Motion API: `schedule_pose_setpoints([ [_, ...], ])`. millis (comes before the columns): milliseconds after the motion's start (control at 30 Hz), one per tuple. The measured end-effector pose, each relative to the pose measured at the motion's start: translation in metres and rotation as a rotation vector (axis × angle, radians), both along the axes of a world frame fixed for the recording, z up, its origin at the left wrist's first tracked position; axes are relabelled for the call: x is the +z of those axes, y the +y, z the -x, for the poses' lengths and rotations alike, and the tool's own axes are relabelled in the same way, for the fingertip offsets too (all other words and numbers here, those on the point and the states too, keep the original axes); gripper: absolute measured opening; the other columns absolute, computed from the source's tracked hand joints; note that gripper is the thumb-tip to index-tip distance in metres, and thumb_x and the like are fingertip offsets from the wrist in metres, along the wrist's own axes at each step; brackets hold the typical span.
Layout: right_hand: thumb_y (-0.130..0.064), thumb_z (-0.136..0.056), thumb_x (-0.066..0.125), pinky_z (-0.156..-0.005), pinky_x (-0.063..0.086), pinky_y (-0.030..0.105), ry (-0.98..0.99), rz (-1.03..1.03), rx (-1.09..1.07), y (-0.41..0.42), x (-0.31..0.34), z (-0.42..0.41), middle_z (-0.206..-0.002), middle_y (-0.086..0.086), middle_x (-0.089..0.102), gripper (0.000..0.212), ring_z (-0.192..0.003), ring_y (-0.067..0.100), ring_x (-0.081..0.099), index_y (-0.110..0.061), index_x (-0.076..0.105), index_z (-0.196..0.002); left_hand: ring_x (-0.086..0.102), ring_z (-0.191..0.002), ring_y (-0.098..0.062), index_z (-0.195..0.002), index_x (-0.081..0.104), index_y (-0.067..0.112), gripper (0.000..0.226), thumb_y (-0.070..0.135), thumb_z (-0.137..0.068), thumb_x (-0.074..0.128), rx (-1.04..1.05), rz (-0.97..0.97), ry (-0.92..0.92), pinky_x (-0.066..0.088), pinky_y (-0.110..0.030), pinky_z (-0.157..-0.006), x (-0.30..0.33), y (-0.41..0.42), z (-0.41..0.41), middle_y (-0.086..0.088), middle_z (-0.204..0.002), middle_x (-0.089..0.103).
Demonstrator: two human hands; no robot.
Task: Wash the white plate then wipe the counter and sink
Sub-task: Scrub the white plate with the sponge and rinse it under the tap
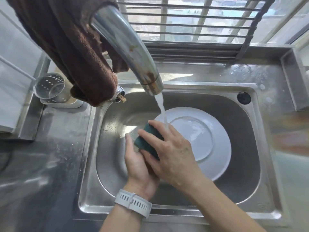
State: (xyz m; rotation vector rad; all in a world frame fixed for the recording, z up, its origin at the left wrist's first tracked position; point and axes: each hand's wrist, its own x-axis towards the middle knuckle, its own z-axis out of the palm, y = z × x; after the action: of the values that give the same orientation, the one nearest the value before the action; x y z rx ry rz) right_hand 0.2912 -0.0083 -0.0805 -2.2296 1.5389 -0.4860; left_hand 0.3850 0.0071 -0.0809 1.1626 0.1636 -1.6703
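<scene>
A white plate [215,144] lies in the steel sink [247,136], bottom side up with its foot ring showing, toward three o'clock of the basin's middle and slightly tilted against the basin floor. Water runs from the faucet [133,52], which reaches in from eleven o'clock, and the stream lands on the plate's rim at its ten o'clock edge, right by the fingertips of the right hand [173,148]. That hand lies over a dark green sponge [147,139], its fingers spread and bent down across the top of it, holding it from above. The left hand [138,161] comes up from six o'clock with the palm turned up, cupping the sponge from below, thumb stretched along its left edge; both hands grasp the sponge between them, at nine o'clock of the plate. A white watch band [133,202] circles the left wrist. A brown cloth [66,44] hangs draped over the faucet's base at ten o'clock. On the counter [50,164] at nine o'clock of the sink stands a perforated metal holder [50,87]. A barred window [192,19] fills the twelve o'clock side.
</scene>
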Motion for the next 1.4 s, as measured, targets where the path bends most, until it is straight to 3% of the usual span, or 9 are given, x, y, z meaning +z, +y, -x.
schedule_pose_setpoints([
  [100,-0.037,-0.090,0.062,-0.079,0.054,0.031,0.022,-0.003,0.076,0.011,0.002,0.008,-0.139,-0.001,0.055,0.040,-0.111,0.018,0.057,-0.030,0.065,-0.129,0.075,-0.099,-0.030,-0.102,0.079,0.008,0.058,0.053,-0.102,0.042,-0.080,-0.003,-0.002,0.059,-0.038,-0.087,-0.004,-0.005,-0.008,-0.015,-0.105,0.075],
  [233,-0.029,-0.090,0.070,-0.085,0.054,0.027,-0.009,0.046,0.132,0.026,0.005,0.025,-0.139,0.004,0.057,0.042,-0.119,0.020,0.057,-0.025,0.065,-0.132,0.076,-0.088,-0.029,-0.090,0.082,0.005,0.052,0.043,-0.103,0.049,-0.255,-0.087,-0.039,0.060,-0.038,-0.077,-0.006,-0.009,-0.018,-0.016,-0.098,0.076],
  [400,-0.021,-0.078,0.075,-0.096,0.056,0.031,-0.062,0.030,0.103,0.038,0.006,0.069,-0.143,0.004,0.053,0.056,-0.122,0.021,0.059,-0.024,0.065,-0.134,0.069,-0.119,-0.034,-0.138,0.059,0.007,0.044,0.036,-0.107,0.047,-0.230,-0.056,-0.149,0.049,-0.053,-0.107,-0.004,-0.016,-0.024,-0.019,-0.125,0.072],
  [600,-0.034,-0.090,0.070,-0.097,0.055,0.037,-0.167,-0.106,-0.305,0.012,-0.012,0.091,-0.135,-0.010,0.050,0.047,-0.116,0.011,0.058,-0.028,0.061,-0.135,0.071,-0.114,-0.030,-0.137,0.058,0.013,0.036,0.028,-0.105,0.053,-0.222,-0.048,-0.331,0.058,-0.045,-0.094,-0.002,-0.010,-0.022,-0.011,-0.118,0.076],
  [733,-0.040,-0.090,0.067,-0.094,0.053,0.027,-0.167,-0.116,-0.153,0.011,-0.015,0.045,-0.136,-0.004,0.051,0.049,-0.117,0.014,0.057,-0.027,0.059,-0.137,0.074,-0.107,-0.029,-0.134,0.061,0.014,0.033,0.028,-0.108,0.047,-0.293,0.008,-0.396,0.059,-0.044,-0.088,-0.004,-0.007,-0.023,-0.011,-0.114,0.078],
  [867,-0.047,-0.093,0.056,-0.083,0.057,0.035,-0.186,-0.141,-0.137,-0.021,-0.029,0.012,-0.132,-0.005,0.053,0.046,-0.108,0.017,0.061,-0.032,0.057,-0.136,0.076,-0.098,-0.022,-0.129,0.067,0.017,0.031,0.029,-0.108,0.046,-0.359,0.051,-0.443,0.058,-0.041,-0.081,-0.004,0.001,-0.022,-0.009,-0.111,0.079],
  [1000,-0.047,-0.096,0.054,-0.095,0.051,0.039,-0.050,-0.246,-0.291,-0.054,-0.055,0.034,-0.136,-0.002,0.051,0.046,-0.115,0.024,0.060,-0.036,0.051,-0.141,0.076,-0.085,-0.017,-0.125,0.067,0.019,0.028,0.029,-0.107,0.049,-0.344,0.042,-0.501,0.058,-0.033,-0.065,-0.004,0.006,-0.024,-0.005,-0.103,0.080],
  [1167,-0.042,-0.100,0.052,-0.094,0.046,0.043,0.041,-0.371,-0.426,-0.039,-0.073,0.093,-0.130,0.011,0.054,0.043,-0.114,0.037,0.057,-0.027,0.051,-0.139,0.076,-0.097,-0.024,-0.127,0.066,0.026,0.026,0.030,-0.107,0.049,-0.359,0.106,-0.550,0.060,-0.038,-0.070,-0.001,0.006,-0.023,-0.002,-0.107,0.079],
  [1400,-0.046,-0.093,0.062,-0.099,0.048,0.053,0.410,-0.392,-0.428,-0.057,-0.075,0.127,-0.137,0.019,0.051,0.057,-0.121,0.041,0.051,-0.016,0.053,-0.140,0.076,-0.100,-0.022,-0.127,0.065,0.025,0.027,0.030,-0.106,0.048,-0.358,0.182,-0.536,0.062,-0.033,-0.071,0.002,0.007,-0.023,-0.001,-0.110,0.079],
])
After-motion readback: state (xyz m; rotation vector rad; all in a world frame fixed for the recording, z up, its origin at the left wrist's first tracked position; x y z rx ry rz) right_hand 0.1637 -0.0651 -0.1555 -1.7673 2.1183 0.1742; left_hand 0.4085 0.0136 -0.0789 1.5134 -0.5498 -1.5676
